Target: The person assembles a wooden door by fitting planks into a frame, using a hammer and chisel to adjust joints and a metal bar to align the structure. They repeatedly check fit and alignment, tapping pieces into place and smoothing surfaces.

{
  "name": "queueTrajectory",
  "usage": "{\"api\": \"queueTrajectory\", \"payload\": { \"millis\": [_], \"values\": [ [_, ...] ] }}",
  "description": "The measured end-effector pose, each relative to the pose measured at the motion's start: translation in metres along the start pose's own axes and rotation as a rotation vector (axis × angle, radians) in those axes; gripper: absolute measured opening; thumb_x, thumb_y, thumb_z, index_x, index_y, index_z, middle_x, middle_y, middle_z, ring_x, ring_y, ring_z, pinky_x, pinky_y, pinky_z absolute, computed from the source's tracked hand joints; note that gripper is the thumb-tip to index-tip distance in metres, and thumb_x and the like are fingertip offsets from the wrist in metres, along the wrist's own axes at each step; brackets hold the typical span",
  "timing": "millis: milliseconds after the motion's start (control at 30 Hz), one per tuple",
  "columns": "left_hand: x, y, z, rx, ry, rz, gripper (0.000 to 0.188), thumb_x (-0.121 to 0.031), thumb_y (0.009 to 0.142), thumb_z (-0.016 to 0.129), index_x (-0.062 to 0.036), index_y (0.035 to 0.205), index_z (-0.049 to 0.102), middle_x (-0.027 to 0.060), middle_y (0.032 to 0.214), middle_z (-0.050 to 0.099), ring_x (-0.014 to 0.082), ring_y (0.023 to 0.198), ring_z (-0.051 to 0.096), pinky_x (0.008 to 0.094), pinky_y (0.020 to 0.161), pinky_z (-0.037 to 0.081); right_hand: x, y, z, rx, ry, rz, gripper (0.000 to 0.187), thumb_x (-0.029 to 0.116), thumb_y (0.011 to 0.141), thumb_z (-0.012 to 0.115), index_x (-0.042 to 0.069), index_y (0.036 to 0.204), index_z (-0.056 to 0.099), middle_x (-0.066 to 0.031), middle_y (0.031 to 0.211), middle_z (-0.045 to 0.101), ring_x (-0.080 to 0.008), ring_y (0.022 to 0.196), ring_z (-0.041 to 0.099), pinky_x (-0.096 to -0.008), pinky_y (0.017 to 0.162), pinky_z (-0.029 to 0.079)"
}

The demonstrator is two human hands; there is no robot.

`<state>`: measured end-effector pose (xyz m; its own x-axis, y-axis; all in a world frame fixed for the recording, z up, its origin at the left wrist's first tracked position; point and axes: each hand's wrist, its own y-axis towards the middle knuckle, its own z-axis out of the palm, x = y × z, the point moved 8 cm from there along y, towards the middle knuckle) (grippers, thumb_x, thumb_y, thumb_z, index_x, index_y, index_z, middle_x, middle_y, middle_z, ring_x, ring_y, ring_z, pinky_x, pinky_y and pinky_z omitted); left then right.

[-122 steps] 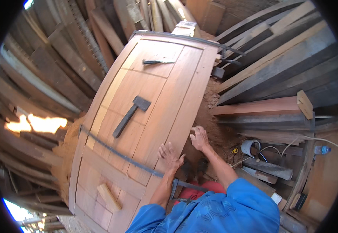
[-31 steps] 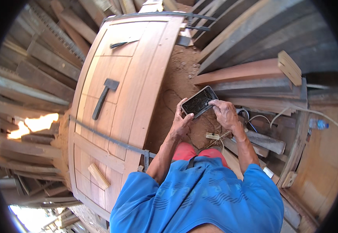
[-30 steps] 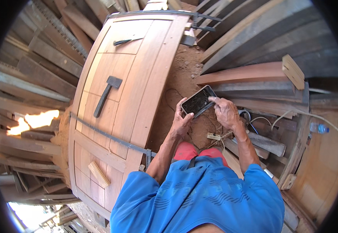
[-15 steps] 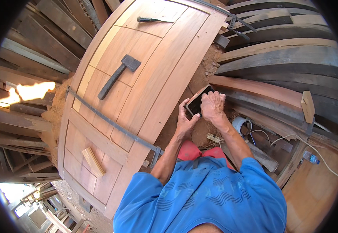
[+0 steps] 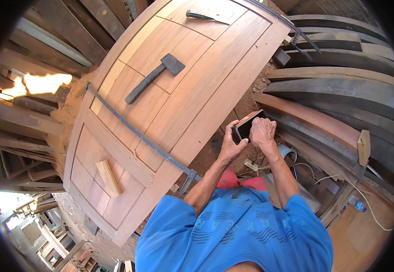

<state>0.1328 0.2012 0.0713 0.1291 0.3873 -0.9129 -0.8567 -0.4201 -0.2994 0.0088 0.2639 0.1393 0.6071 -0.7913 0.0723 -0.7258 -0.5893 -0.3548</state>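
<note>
A dark-screened smartphone point(image 5: 243, 130) with an orange-red edge lies between my hands, past the near side of a large panelled wooden door. My left hand point(image 5: 231, 144) grips its left side, thumb along the lower edge and fingers round the upper left. My right hand point(image 5: 263, 132) lies over the phone's right part with its fingers curled; their tips are hidden, so whether they pinch anything does not show. On the door point(image 5: 192, 93) rest a dark hammer point(image 5: 154, 78), a chisel point(image 5: 206, 17) and a small wood block point(image 5: 109, 178).
A metal bar clamp point(image 5: 135, 130) crosses the door, and another clamp point(image 5: 292, 25) spans its far end. Stacked curved boards point(image 5: 337, 90) line the right side. A white cable point(image 5: 364, 195), a plastic bottle point(image 5: 357, 204) and a pipe piece point(image 5: 287, 153) lie at lower right.
My view has shifted, so the door and tools sit differently in the picture. Both hands stay at the smartphone, and my right hand still covers its right part.
</note>
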Motion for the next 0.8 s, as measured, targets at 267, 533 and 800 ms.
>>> {"api": "queueTrajectory", "payload": {
  "millis": [267,533,800],
  "values": [
    [-0.019,0.008,-0.038,-0.105,-0.256,-0.051,0.081,-0.007,0.083,0.074,-0.0108,0.152,0.033,0.0096,0.133,0.057,0.0200,0.122,0.056,0.0354,0.104,0.048,-0.010,0.014,-0.019,-0.037,1.015,-0.071,0.019,0.012,0.093,0.061,-0.003,0.098,0.071,-0.0110,0.083,0.072,-0.0201,0.073,0.066,-0.0354,0.069,0.052],
    [-0.026,0.013,-0.090,-0.206,-0.354,-0.042,0.077,-0.004,0.087,0.069,-0.0090,0.154,0.031,0.0092,0.126,0.060,0.0196,0.116,0.059,0.0348,0.097,0.054,0.011,0.022,-0.019,0.057,1.226,-0.019,0.019,0.012,0.096,0.060,-0.004,0.096,0.070,-0.0017,0.078,0.067,-0.0070,0.069,0.056,-0.0260,0.063,0.047],
    [-0.028,0.015,-0.252,-0.647,-0.429,0.152,0.057,-0.005,0.095,0.062,-0.0110,0.145,0.035,0.0107,0.126,0.059,0.0224,0.100,0.066,0.0372,0.086,0.062,0.073,0.030,0.001,-0.081,0.692,-0.206,0.021,0.018,0.093,0.063,-0.002,0.097,0.069,-0.0210,0.081,0.069,-0.0357,0.078,0.069,-0.0454,0.071,0.052]
  ]
}}
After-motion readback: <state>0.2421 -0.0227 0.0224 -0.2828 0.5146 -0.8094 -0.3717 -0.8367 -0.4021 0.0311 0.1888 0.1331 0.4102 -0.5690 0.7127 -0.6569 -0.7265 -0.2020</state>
